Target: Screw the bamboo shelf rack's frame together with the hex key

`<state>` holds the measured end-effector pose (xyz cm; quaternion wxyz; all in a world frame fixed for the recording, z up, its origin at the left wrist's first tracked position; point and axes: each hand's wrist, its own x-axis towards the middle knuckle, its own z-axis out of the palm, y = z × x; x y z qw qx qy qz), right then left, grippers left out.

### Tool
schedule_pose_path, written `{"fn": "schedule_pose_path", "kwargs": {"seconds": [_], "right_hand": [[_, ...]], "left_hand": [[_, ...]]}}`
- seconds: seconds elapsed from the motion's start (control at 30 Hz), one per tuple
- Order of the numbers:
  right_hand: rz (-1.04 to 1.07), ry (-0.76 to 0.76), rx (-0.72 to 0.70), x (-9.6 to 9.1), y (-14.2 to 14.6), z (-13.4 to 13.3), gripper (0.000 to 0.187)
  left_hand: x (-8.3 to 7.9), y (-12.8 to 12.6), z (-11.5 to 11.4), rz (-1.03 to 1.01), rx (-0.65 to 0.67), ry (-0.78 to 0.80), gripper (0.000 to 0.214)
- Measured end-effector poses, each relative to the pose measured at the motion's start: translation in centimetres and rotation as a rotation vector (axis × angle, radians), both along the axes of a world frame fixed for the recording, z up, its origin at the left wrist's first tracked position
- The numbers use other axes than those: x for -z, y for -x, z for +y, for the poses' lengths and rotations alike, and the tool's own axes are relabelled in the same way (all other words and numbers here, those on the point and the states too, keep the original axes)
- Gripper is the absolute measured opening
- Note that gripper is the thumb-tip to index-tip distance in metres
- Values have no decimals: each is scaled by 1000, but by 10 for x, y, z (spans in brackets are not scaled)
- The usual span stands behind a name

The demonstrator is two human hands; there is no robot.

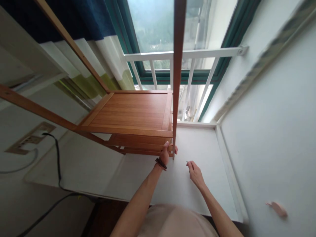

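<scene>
A wooden shelf rack (133, 113) with slatted tiers and tall brown posts stands on a white sill (202, 154) in front of a window. My left hand (166, 152), with a dark bracelet at the wrist, is wrapped round the foot of the rack's front right post. My right hand (195, 171) hovers just above the sill a little to the right of that post. Its fingers are curled into a pinch on something tiny that I cannot make out.
A white railing (187, 54) runs across the green-framed window. A striped curtain (93, 49) hangs at the left. A black cable (58, 158) leads from a wall socket plate (31, 138) down to the floor. A white wall (271, 131) closes the right side.
</scene>
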<state>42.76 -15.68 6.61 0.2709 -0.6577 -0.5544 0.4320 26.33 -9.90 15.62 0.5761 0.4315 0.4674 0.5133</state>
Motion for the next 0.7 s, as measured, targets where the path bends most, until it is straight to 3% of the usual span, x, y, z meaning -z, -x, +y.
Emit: {"fn": "schedule_pose_path", "kwargs": {"seconds": [0.27, 0.4, 0.5, 0.7], "right_hand": [[410, -59, -35, -89, 12, 12, 30], [367, -238, -129, -122, 17, 15, 22], [218, -406, -163, -131, 16, 16, 18], [251, -396, -123, -119, 17, 16, 17]], "left_hand": [[1, -5, -2, -44, -49, -6, 53], [0, -4, -11, -33, -61, 1, 53], [-1, -4, -15, -28, -71, 5, 56], [-2, -6, -14, -25, -81, -3, 55]]}}
